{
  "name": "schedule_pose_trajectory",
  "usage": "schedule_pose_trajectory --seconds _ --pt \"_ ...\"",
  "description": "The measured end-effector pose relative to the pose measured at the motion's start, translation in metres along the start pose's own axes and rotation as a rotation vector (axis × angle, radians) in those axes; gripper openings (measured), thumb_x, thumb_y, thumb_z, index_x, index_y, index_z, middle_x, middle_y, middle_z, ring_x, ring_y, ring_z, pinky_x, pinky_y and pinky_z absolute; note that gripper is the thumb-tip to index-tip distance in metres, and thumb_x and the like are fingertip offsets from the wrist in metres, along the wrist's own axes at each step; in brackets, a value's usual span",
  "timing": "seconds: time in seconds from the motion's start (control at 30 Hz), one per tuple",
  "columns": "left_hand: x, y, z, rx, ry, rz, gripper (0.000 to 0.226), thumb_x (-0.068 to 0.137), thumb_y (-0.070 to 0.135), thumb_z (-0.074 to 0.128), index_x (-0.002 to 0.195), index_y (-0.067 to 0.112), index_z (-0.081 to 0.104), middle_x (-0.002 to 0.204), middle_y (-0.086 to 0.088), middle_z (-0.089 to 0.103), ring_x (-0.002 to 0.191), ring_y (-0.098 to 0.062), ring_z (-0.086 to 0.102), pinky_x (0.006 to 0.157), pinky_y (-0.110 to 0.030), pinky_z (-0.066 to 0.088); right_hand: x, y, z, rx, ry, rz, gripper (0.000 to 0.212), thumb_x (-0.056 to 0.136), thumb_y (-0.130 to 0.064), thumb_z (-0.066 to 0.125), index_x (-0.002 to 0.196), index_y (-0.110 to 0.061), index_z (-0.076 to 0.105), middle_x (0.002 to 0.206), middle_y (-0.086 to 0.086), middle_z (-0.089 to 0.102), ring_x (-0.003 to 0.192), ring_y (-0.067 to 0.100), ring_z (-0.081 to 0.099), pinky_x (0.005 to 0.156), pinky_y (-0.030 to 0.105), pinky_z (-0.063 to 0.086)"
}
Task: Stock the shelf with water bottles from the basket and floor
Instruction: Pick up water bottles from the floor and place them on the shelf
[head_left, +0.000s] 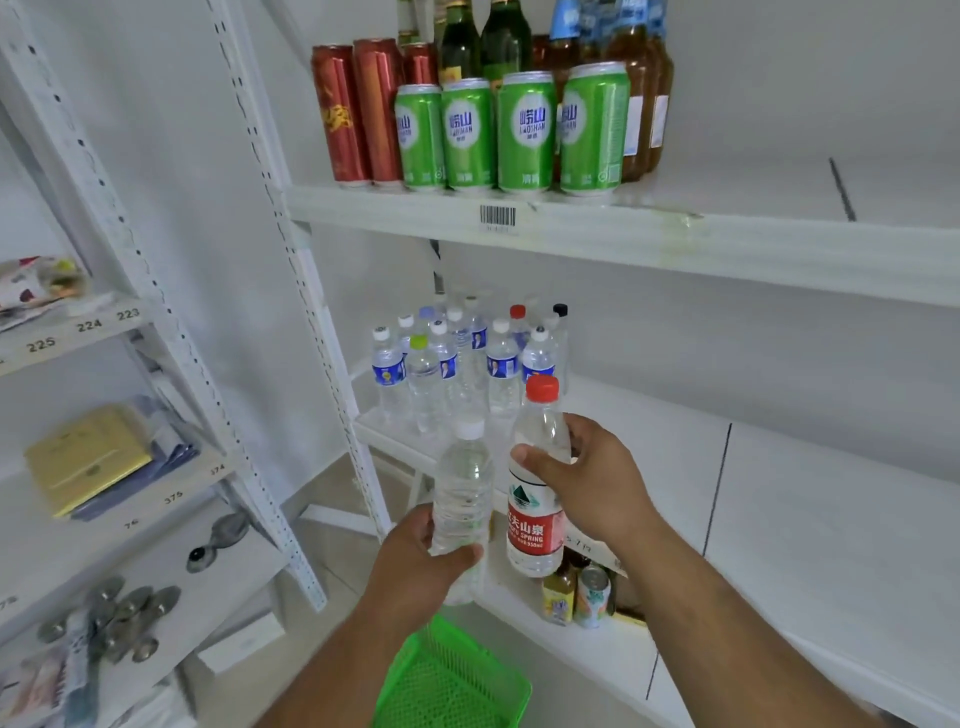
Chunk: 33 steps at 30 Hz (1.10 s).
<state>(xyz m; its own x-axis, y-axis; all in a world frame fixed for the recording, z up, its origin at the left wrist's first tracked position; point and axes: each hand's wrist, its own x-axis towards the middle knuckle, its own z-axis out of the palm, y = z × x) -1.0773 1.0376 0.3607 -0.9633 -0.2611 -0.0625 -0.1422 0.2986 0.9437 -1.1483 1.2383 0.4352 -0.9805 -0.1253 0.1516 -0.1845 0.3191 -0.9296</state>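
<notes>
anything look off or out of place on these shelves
Mostly tidy. The front edge of the upper shelf shows a yellowish stain right of the barcode sticker. The water bottles on the middle shelf stand upright but in a loose cluster, not rows. Nothing spilled or tipped.

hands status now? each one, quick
Left hand: closed around the unlabelled white-capped bottle.
Right hand: closed around the red-capped, red-labelled bottle.
</notes>
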Motion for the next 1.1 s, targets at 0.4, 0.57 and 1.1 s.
schedule_pose_trajectory --seconds 0.4,0.57,1.1 --pt "0.166 -0.012 -0.038 0.02 -0.233 0.096 0.036 0.073 0.028 0.083 0.104 0.034 0.066 0.096 0.021 0.074 0.09 0.002 0.069 0.079 -0.023 0.054 0.091 0.001 0.068 -0.067 0.193 0.119 0.031 0.081 -0.046 0.076 0.108 -0.042 0.063 0.097 -0.027 0.068 0.086 -0.008 0.065 0.07 0.016 0.047" --pt "0.223 -0.021 -0.044 0.04 -0.315 0.107 0.038 0.069 0.034 0.081 0.103 0.038 0.064 0.095 0.023 0.073 0.086 0.004 0.068 0.072 -0.019 0.052 0.119 0.004 0.093 -0.102 0.285 0.189 0.029 0.081 -0.044 0.076 0.106 -0.04 0.064 0.096 -0.023 0.071 0.084 -0.007 0.066 0.066 0.014 0.047" --pt "0.345 -0.033 0.021 0.135 -0.36 0.081 0.052 0.069 0.029 0.083 0.117 0.024 0.064 0.114 -0.002 0.067 0.104 -0.019 0.065 0.093 -0.045 0.054 0.2 0.065 0.106 -0.206 0.44 0.31 0.038 0.068 -0.067 0.066 0.091 -0.081 0.039 0.102 -0.036 0.054 0.09 -0.014 0.054 0.07 0.016 0.042"
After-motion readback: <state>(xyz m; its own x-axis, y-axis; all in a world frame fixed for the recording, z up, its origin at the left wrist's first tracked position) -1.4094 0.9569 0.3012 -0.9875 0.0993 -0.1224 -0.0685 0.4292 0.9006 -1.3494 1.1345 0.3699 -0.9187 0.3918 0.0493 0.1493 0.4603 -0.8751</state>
